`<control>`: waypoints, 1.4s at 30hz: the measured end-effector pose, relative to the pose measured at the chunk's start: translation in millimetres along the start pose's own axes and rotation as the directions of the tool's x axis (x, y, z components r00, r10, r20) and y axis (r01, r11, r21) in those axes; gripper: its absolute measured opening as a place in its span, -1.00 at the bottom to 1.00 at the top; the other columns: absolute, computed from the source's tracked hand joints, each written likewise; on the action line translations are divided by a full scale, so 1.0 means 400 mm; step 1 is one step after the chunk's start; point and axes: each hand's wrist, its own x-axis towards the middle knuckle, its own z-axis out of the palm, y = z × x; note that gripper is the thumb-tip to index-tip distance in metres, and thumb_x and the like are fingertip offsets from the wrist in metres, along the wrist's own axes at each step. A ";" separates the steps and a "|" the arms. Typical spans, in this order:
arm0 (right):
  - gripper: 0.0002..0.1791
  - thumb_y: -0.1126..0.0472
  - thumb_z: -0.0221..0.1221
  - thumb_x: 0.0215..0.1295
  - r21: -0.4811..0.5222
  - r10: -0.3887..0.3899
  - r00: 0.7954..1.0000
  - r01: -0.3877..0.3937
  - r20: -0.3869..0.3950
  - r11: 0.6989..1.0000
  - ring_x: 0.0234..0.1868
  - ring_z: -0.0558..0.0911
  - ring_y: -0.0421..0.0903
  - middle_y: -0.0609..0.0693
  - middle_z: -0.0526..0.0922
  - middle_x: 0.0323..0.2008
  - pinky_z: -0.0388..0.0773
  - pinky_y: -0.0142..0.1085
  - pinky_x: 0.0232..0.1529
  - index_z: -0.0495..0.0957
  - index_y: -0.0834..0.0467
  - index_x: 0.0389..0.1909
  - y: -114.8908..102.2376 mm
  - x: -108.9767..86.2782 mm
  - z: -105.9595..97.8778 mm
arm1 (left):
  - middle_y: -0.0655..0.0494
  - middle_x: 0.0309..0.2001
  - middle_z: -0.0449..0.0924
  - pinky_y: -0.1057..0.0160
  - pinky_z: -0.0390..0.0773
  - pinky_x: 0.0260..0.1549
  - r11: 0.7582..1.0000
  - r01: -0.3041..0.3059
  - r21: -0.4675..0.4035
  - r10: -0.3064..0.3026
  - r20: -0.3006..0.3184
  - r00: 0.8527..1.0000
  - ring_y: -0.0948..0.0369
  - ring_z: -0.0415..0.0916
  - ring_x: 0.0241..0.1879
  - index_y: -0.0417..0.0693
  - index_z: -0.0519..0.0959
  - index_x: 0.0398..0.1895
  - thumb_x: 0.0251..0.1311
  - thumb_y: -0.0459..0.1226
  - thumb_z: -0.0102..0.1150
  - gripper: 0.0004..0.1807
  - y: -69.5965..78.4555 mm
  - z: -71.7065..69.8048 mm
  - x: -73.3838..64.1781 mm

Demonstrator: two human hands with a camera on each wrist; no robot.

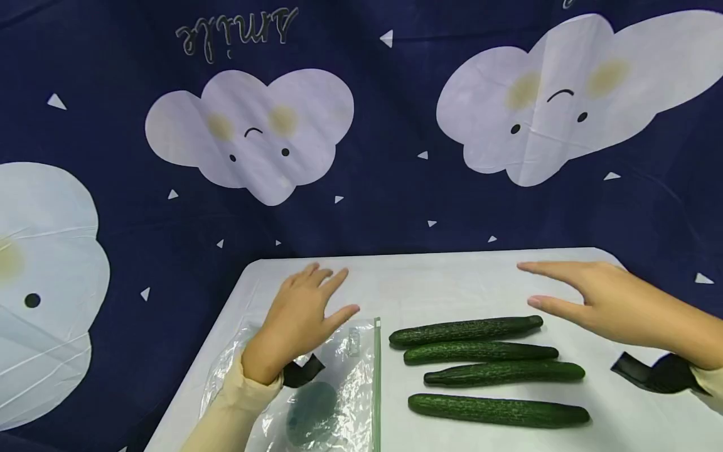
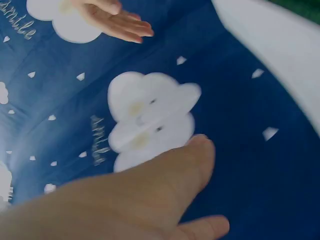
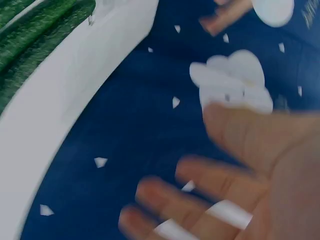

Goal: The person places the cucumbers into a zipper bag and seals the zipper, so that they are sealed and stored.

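Several dark green cucumbers lie side by side across the white table in the head view. To their left is a clear zip bag with a green strip along its right edge and a rounded blue-green patch showing in it. Above the bag hovers my left hand, fingers spread and holding nothing. My right hand is in the air to the right of the cucumbers, its thumb and fingers extended and apart. Both wrist views show the hands with nothing between the fingers.
A dark blue cloth printed with white clouds hangs behind the table. Its rounded far corners show at the back. Black straps hang at both wrists.
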 end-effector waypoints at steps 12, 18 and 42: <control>-0.71 0.26 0.29 0.39 0.551 0.219 0.975 -0.168 -0.027 0.817 -0.11 0.71 -0.27 -0.09 0.76 -0.04 0.63 -0.40 -0.21 0.70 0.07 0.09 0.143 -0.220 0.285 | 0.30 -0.23 0.68 0.19 0.60 -0.25 0.925 -0.010 -0.380 0.029 0.044 0.999 0.31 0.57 -0.22 0.04 0.71 0.14 0.34 -0.03 0.29 -0.61 0.012 0.265 -0.154; -0.61 0.15 0.19 0.49 0.680 0.351 0.898 -0.431 0.264 0.593 -0.10 0.71 -0.20 0.06 0.74 -0.04 0.67 -0.29 -0.15 0.61 0.34 0.15 0.154 -0.309 0.384 | 0.49 -0.49 0.38 0.35 0.43 -0.45 0.901 0.069 -0.429 -0.053 0.049 0.997 0.47 0.30 -0.46 0.03 0.72 -0.04 0.27 0.07 0.32 -0.62 0.088 0.365 -0.192; -0.52 0.17 0.42 0.23 0.537 0.059 0.994 -0.102 0.097 0.838 0.04 0.53 -0.45 -0.29 0.64 0.05 0.55 -0.41 -0.24 0.67 -0.07 0.20 0.186 -0.338 0.467 | 0.48 -0.48 0.32 0.39 0.32 -0.50 0.887 0.098 -0.452 -0.070 0.077 0.995 0.47 0.22 -0.52 0.12 0.63 0.04 0.14 -0.03 0.41 -0.60 0.113 0.417 -0.200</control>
